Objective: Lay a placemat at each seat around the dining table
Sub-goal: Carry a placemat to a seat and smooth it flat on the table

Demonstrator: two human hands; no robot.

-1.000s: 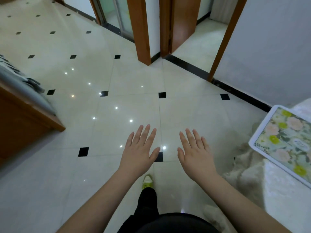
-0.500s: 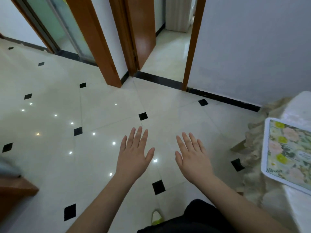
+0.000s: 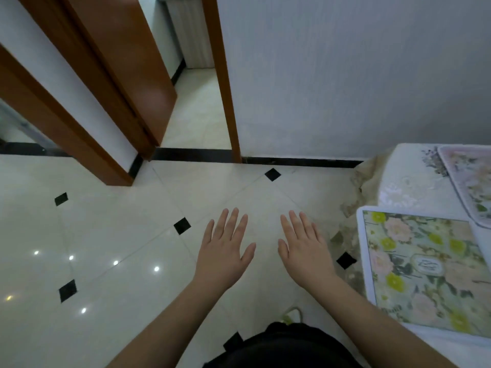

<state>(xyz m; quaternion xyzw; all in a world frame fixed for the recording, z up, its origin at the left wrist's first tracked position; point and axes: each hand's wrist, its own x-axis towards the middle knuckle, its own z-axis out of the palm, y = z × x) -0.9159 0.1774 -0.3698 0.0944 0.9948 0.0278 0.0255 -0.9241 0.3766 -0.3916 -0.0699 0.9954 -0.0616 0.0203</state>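
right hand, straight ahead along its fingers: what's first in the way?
Nothing close: the right hand points over bare floor toward the wall. The table lies off to its right. Depth unclear.

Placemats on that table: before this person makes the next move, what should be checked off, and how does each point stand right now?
1. Left hand free: ok, fingers straight, holding nothing.
2. Right hand free: ok, also flat and empty.
3. A mat at the near seat: ok, a floral placemat lies flat by the edge of the table.
4. A mat at the next seat: ok, a second placemat lies farther back, its corner over the first; its far part is out of frame.
5. Remaining seats covered: cannot tell, most of the table is out of view.
6. Spare mats to lay: cannot tell, none in sight.
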